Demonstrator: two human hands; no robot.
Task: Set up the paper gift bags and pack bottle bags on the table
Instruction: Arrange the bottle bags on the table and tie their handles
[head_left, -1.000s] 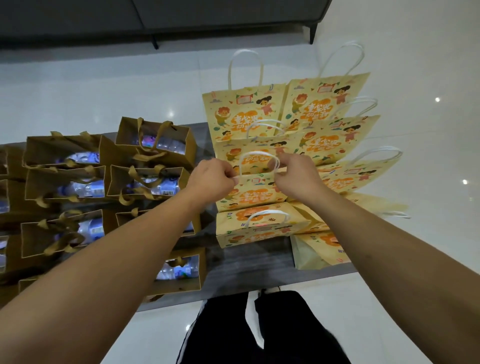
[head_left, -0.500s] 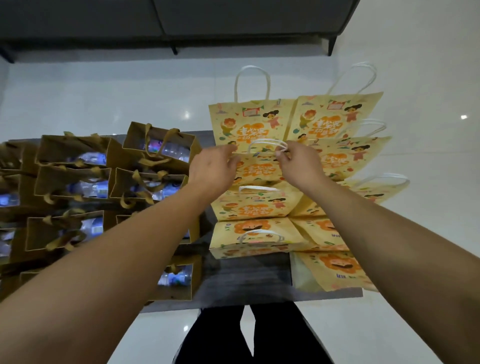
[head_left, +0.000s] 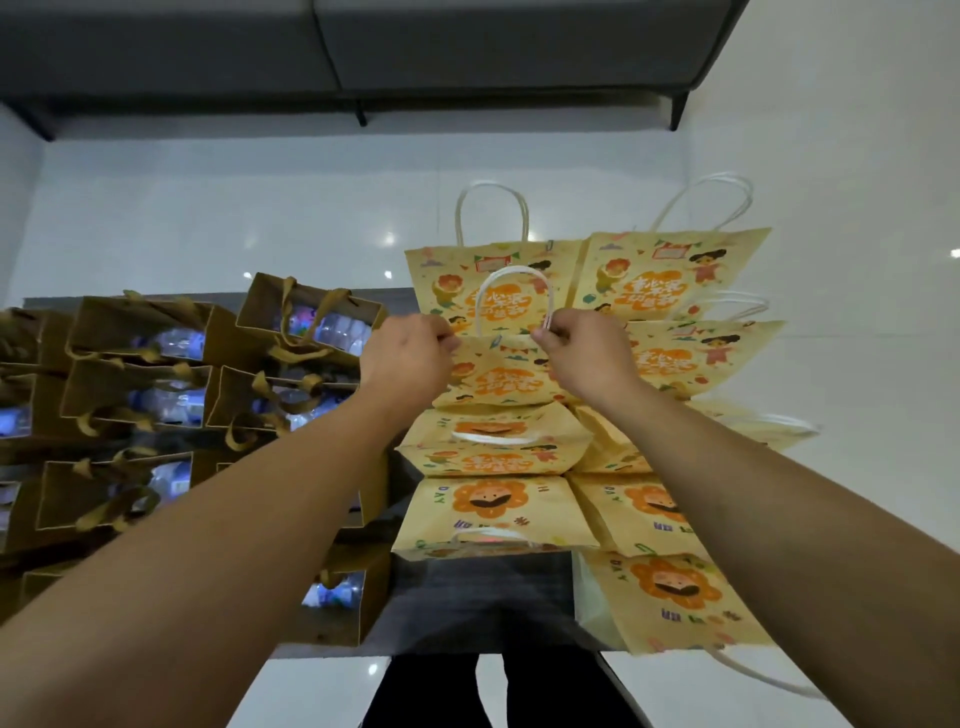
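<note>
- Left hand and right hand, frame centre, pinch the yellow gift bag at its top edge, apparently to open it.
- Bottle bags, frame left, stand packed.

The paper gift bags from about 12 to 4 o'clock are pale yellow, printed with orange flower faces, orange lettering and small cartoon children, and have white handles. The bottle bags at 9 o'clock are brown with tan ribbon handles; bluish-white bottles show inside. The table is dark grey, the floor glossy white, the sofa grey.
</note>
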